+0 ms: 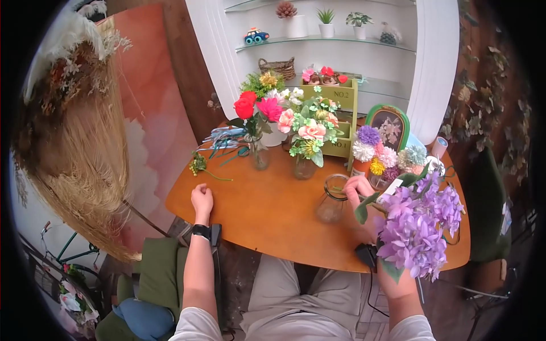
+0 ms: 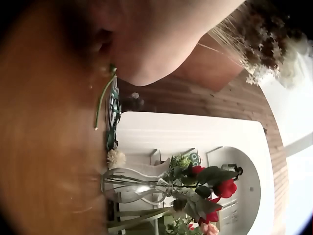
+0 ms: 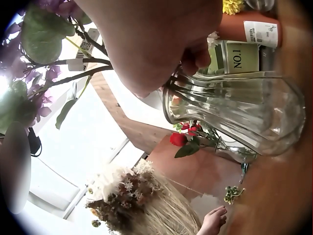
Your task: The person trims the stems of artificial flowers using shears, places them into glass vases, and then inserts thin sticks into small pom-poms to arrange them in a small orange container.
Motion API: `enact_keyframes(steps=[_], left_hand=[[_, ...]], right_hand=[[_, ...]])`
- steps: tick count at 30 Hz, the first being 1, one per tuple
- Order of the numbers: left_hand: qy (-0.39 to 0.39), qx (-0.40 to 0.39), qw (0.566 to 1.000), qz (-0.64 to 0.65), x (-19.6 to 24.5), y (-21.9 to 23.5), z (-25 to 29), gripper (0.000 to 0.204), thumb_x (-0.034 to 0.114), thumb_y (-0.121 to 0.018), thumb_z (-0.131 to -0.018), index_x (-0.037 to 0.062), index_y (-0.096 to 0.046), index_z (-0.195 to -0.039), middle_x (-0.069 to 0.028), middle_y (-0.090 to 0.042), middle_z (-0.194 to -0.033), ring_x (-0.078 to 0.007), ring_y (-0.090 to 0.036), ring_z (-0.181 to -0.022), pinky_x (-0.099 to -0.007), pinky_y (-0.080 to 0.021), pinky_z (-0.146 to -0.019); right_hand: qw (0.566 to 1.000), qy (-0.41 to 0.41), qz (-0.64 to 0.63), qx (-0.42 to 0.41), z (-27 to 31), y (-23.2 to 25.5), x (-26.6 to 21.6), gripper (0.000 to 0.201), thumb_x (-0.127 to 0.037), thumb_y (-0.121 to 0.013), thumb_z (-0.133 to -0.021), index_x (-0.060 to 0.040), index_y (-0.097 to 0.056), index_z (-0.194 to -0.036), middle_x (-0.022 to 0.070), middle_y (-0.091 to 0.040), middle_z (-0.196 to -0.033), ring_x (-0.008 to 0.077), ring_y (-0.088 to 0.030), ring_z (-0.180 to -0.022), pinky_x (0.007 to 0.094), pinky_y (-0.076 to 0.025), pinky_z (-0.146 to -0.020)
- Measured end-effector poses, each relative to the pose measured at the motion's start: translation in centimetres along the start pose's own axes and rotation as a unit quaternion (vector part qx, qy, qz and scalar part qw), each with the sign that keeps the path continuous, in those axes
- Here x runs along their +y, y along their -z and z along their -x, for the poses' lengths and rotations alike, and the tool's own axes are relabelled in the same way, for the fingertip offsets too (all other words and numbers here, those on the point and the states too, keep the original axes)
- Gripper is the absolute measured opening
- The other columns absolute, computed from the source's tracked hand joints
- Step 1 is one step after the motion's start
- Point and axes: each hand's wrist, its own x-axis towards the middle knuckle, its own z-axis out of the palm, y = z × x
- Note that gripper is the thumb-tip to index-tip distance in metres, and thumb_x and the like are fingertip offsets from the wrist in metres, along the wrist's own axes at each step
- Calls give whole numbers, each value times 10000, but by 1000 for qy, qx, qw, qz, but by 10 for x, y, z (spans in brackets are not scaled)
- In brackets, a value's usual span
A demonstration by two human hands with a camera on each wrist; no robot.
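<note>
My right hand (image 1: 359,200) grips the stems of a bunch of purple artificial flowers (image 1: 418,224) right at the rim of a clear glass vase (image 1: 330,207). The blossoms lean back over my right forearm, with green leaves and a white tag among them. In the right wrist view, the branching stems (image 3: 85,68) run toward my palm, and the fingers curl beside the mouth of the ribbed vase (image 3: 239,107). Loosely curled and holding nothing, my left hand (image 1: 202,203) rests on the table's left side, near a green berry sprig (image 1: 199,165).
Vases of red flowers (image 1: 245,106) and peach roses (image 1: 311,131) stand at the back of the wooden table (image 1: 267,219). Behind them are a green drawer box (image 1: 339,146) and blue ribbons (image 1: 227,139). Pompom flowers (image 1: 364,150) and a framed picture (image 1: 389,125) stand on the right.
</note>
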Motion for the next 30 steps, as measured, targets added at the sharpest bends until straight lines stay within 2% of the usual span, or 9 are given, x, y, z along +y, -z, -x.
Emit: enact_keyframes(steps=[2,6,11,13,17,20,24,27,30], left_hand=[[-81,15,996,-21,10,-3,-3,212,149,-693,-927,9,-760,-1072,-198,-753,-968,-343,-733,-916,-426,-579,-877],[-115,-58,991,20,62,-3,20,209,151,-687,-953,6,-758,-1086,-171,-741,-969,-312,-721,-856,-409,-579,-810],[-169,-210,951,154,205,20,112,171,125,-687,-993,3,-751,-1094,-144,-730,-948,-257,-716,-835,-353,-575,-785],[-270,-263,905,196,259,35,150,175,74,-716,-971,-3,-748,-1126,-96,-727,-997,-153,-670,-795,-279,-542,-715],[-431,-270,825,247,328,33,196,348,48,-779,-880,35,-726,-1224,-131,-677,-1226,-299,-660,-1058,-377,-541,-899],[-482,-258,798,256,359,17,214,407,57,-804,-811,59,-738,-1212,-122,-675,-1207,-334,-622,-1140,-419,-508,-970],[-508,-223,793,251,367,-7,222,413,88,-802,-789,113,-753,-1198,-110,-679,-1164,-309,-625,-1099,-419,-506,-944],[-530,-202,796,211,372,-5,224,391,35,-754,-769,135,-734,-1146,-30,-683,-1159,-294,-630,-1069,-426,-492,-873],[-542,-201,788,212,374,-2,221,376,54,-740,-772,128,-739,-1140,-35,-688,-1155,-291,-632,-1058,-432,-480,-848]], right_hand=[[999,33,-6,6,-1,-2,8,146,-89,-574,-1074,6,-593,-965,80,-571,-999,185,-557,-920,309,-453,-832],[998,65,5,14,-2,-5,11,126,-63,-581,-1060,4,-601,-955,99,-580,-1010,208,-579,-932,324,-465,-834],[997,82,6,7,-2,-7,27,55,-42,-625,-1020,-1,-604,-990,119,-593,-1031,234,-604,-942,333,-483,-832],[997,77,5,0,-1,-6,28,65,-55,-636,-1013,-3,-598,-1020,124,-594,-1049,242,-608,-949,340,-489,-834],[998,60,1,-10,2,-3,28,131,-81,-659,-998,-8,-587,-1079,135,-596,-1085,259,-618,-961,353,-500,-837],[999,51,-3,-15,2,-3,26,190,-100,-676,-986,-12,-578,-1124,143,-597,-1112,272,-625,-970,363,-509,-840],[999,43,0,-23,1,-3,19,273,-126,-699,-971,-17,-567,-1183,153,-599,-1148,289,-634,-982,377,-520,-844],[999,31,-1,-29,3,-4,16,335,-146,-716,-960,-21,-559,-1228,161,-600,-1175,301,-641,-991,387,-529,-847],[999,18,-4,-35,4,-4,18,398,-165,-733,-949,-24,-550,-1272,169,-602,-1202,314,-648,-1000,397,-537,-849]])
